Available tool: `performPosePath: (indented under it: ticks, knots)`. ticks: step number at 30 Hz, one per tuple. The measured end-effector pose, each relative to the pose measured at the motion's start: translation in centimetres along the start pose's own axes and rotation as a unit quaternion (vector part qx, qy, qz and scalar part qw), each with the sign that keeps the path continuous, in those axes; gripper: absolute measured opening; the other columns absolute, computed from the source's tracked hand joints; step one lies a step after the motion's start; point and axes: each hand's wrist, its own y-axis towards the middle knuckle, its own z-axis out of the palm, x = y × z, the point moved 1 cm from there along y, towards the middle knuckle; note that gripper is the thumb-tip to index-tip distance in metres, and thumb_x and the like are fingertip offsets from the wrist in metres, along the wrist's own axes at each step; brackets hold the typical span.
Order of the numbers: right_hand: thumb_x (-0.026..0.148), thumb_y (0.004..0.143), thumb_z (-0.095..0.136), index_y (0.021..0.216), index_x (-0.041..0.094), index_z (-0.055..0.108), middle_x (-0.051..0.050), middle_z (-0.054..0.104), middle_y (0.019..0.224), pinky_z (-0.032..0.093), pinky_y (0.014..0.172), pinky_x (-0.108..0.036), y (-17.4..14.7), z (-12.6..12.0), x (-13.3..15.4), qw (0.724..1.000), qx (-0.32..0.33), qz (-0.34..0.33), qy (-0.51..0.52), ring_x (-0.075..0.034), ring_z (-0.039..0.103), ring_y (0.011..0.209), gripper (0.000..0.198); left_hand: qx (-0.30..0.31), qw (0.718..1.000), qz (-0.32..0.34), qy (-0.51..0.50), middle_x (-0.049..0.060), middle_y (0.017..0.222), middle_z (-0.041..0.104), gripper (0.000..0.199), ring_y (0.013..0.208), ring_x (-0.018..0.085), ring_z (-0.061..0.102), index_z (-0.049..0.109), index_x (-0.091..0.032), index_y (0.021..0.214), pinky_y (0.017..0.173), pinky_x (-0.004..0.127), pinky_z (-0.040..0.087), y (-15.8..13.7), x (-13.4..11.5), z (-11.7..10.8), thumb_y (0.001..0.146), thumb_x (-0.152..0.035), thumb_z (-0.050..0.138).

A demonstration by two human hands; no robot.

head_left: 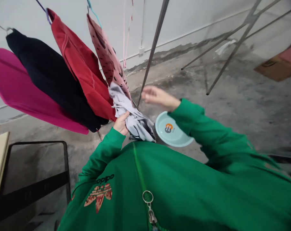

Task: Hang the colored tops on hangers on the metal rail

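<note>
My left hand (122, 123) is closed on a bunched light grey garment (138, 120), thumb on top, just in front of my body. The cloth hangs in loose folds, and its lower end lies close to my green jacket. My right hand (159, 98) is raised to the right of the garment, a little blurred, its fingers loosely bent with nothing visible in them. Beyond the grey cloth hangs a pink garment with black marks (109, 59). A red garment (81, 65) hangs to its left, near my left hand.
A black garment (49, 73) and a magenta one (32, 96) hang further left. A metal pole (153, 49) stands ahead. On the floor sits a light blue basin (163, 136). Metal rack legs (229, 61) and a cardboard box (275, 69) are at right, a black frame (37, 186) lower left.
</note>
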Motion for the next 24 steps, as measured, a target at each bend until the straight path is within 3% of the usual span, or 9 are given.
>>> performPosePath:
  ticks: [2, 4, 7, 12, 17, 19, 21, 24]
  knots:
    - [0.056, 0.065, 0.072, 0.103, 0.019, 0.051, -0.006, 0.062, 0.100, 0.049, 0.083, -0.038, -3.9, 1.8, -3.4, 0.994, 0.063, 0.040, -0.076, -0.019, 0.058, 0.093, 0.058, -0.006, 0.999, -0.017, -0.043, 0.010, 0.097, 0.074, 0.029, 0.112, 0.031, 0.063, 0.065, -0.016, 0.088, 0.101, 0.048, 0.050, 0.1, -0.5, 0.2, 0.075, -0.042, 0.066]
    - [0.056, 0.069, 0.065, 0.102, 0.018, 0.054, -0.008, 0.063, 0.100, 0.048, 0.083, -0.037, -6.3, 3.7, -5.6, 0.985, 0.049, 0.029, -0.162, -0.022, 0.059, 0.093, 0.051, 0.000, 0.998, -0.038, -0.053, 0.009, 0.095, 0.074, 0.027, 0.112, 0.031, 0.063, 0.065, -0.016, 0.086, 0.100, 0.047, 0.051, 0.1, -0.6, 0.6, 0.076, -0.041, 0.067]
    - [0.055, 0.075, 0.054, 0.096, 0.018, 0.056, -0.006, 0.064, 0.090, 0.046, 0.078, -0.033, -6.8, 4.8, -7.4, 0.976, 0.014, 0.019, -0.217, -0.021, 0.058, 0.085, 0.042, 0.004, 0.999, -0.040, -0.024, 0.008, 0.092, 0.074, 0.033, 0.109, 0.030, 0.065, 0.065, -0.016, 0.088, 0.098, 0.045, 0.052, 0.0, -0.3, 0.9, 0.070, -0.042, 0.073]
    - [0.062, 0.072, 0.057, 0.072, 0.018, 0.054, 0.000, 0.053, 0.063, 0.038, 0.061, -0.026, -5.5, 1.0, -7.6, 0.977, -0.058, 0.055, -0.200, -0.013, 0.046, 0.063, 0.044, -0.021, 0.997, 0.010, 0.078, 0.008, 0.089, 0.074, 0.050, 0.096, 0.027, 0.069, 0.066, -0.015, 0.090, 0.095, 0.044, 0.053, -0.2, -1.5, -1.5, 0.054, -0.043, 0.085]
    - [0.061, 0.058, 0.074, 0.074, 0.017, 0.057, -0.002, 0.061, 0.067, 0.044, 0.058, -0.027, -5.9, -2.9, -5.9, 0.986, -0.076, 0.143, 0.026, -0.013, 0.053, 0.061, 0.050, -0.116, 0.967, 0.095, 0.208, 0.011, 0.104, 0.072, 0.057, 0.103, 0.025, 0.066, 0.066, -0.012, 0.100, 0.100, 0.040, 0.049, -1.3, -3.9, -7.4, 0.058, -0.046, 0.082]
    - [0.058, 0.057, 0.077, 0.075, 0.017, 0.059, -0.004, 0.063, 0.069, 0.048, 0.058, -0.029, -6.1, -4.1, -5.0, 0.982, -0.084, 0.162, 0.056, -0.015, 0.056, 0.062, 0.048, -0.165, 0.945, 0.116, 0.259, 0.011, 0.105, 0.071, 0.060, 0.103, 0.024, 0.065, 0.066, -0.012, 0.103, 0.100, 0.039, 0.048, -2.2, -4.6, -10.1, 0.056, -0.047, 0.082]
    - [0.056, 0.058, 0.078, 0.078, 0.018, 0.060, -0.004, 0.064, 0.071, 0.050, 0.058, -0.030, -6.2, -5.6, -3.9, 0.984, -0.084, 0.158, 0.018, -0.015, 0.057, 0.063, 0.047, -0.229, 0.919, 0.122, 0.298, 0.010, 0.097, 0.073, 0.059, 0.098, 0.025, 0.067, 0.068, -0.011, 0.097, 0.095, 0.038, 0.051, -3.2, -5.3, -12.5, 0.054, -0.048, 0.082]
    - [0.054, 0.056, 0.079, 0.090, 0.019, 0.061, -0.005, 0.065, 0.081, 0.053, 0.064, -0.033, -6.1, -7.7, -2.1, 0.983, -0.034, 0.105, -0.145, -0.019, 0.061, 0.072, 0.052, -0.302, 0.893, 0.131, 0.307, 0.007, 0.081, 0.073, 0.050, 0.084, 0.024, 0.068, 0.069, -0.013, 0.085, 0.082, 0.037, 0.056, -4.9, -6.3, -14.8, 0.051, -0.048, 0.081]
